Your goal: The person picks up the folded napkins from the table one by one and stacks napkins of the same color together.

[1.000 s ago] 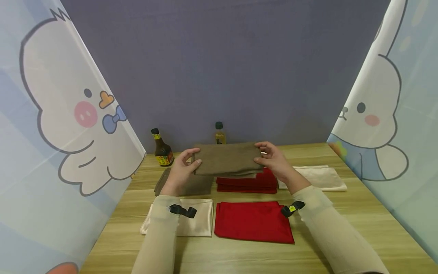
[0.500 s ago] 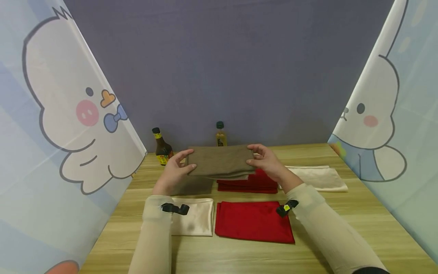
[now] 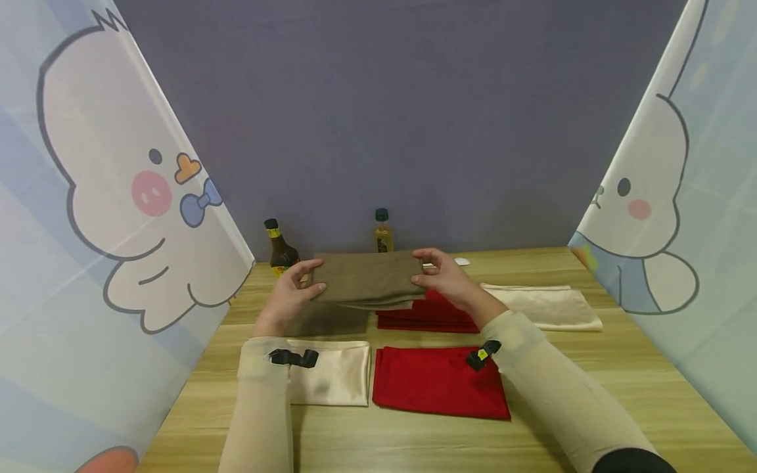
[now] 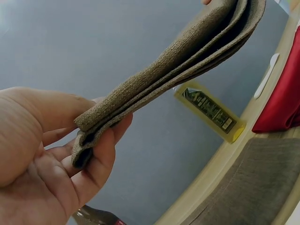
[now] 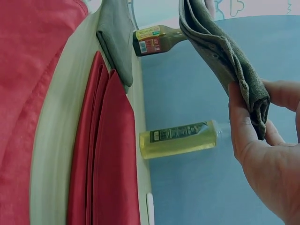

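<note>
A person's left hand [image 3: 290, 294] and right hand [image 3: 447, 284], fingers curled in a pinch at opposite ends, hold a folded brown cloth [image 3: 363, 277] above the tabletop [image 3: 378, 443] — before a green-capped bottle [image 3: 384, 238] — as a folded red cloth [image 3: 440, 381] and a cream cloth [image 3: 337, 378] lie below.

- A long, cream-coloured, close-fitting fabric sleeve [image 3: 260, 414] was worn on the left, stopped short of the bare left hand [image 3: 288, 294].
- A matching cream fabric sleeve [image 3: 562, 387] was worn on the right, faintly creased, with the right hand [image 3: 446, 282] left uncovered.
- A small, black, strap-like piece [image 3: 286, 357] was fixed at the left cuff.
- A similar black piece [image 3: 475, 360] at the right cuff was marked with a bright yellow patch [image 3: 482, 354].
- The right sleeve was bordered at its lower end by a curved black band [image 3: 633, 462], its material unclear.
</note>
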{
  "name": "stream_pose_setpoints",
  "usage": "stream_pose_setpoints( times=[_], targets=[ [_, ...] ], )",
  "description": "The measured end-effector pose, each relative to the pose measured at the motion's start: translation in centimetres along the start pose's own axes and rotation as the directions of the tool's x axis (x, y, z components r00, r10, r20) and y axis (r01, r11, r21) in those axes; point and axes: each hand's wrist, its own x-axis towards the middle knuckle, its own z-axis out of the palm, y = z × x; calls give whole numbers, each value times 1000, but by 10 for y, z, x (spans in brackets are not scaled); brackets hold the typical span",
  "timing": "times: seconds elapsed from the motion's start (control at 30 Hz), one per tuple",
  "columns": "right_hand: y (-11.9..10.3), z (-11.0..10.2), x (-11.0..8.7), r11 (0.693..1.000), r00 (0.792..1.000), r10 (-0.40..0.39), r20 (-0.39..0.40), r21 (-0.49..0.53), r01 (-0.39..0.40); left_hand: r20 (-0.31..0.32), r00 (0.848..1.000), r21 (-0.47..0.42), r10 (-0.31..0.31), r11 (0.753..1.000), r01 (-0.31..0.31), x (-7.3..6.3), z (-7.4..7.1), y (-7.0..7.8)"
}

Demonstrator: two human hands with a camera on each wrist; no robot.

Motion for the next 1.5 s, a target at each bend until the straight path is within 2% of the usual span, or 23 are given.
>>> stream_pose_setpoints(
  times=[0.3, 0.57, 0.67, 0.9, 1.13, 1.5],
  targets=[
    [2, 16, 10, 1000, 1000, 22, 4, 2, -22, -82, 996, -4, -20, 1000, 19, -1, -10, -3],
    [6, 34, 20, 999, 998, 50, 38, 18, -51, -171, 985, 61, -28, 997, 39, -5, -22, -10],
    [10, 40, 24, 999, 998, 52, 28, 15, -53, -193, 980, 80, -36, 995, 52, -5, -24, -14],
    [18, 54, 32, 998, 998, 61, 20, -18, -61, -203, 977, 161, -68, 982, 102, -8, -28, -17],
    [27, 71, 40, 996, 996, 85, 39, -11, -85, -220, 968, 230, -117, 958, 169, -9, -37, -31],
    [37, 94, 49, 990, 990, 127, 60, -61, -123, -241, 961, 302, -134, 931, 206, -14, -47, -40]
  ],
)
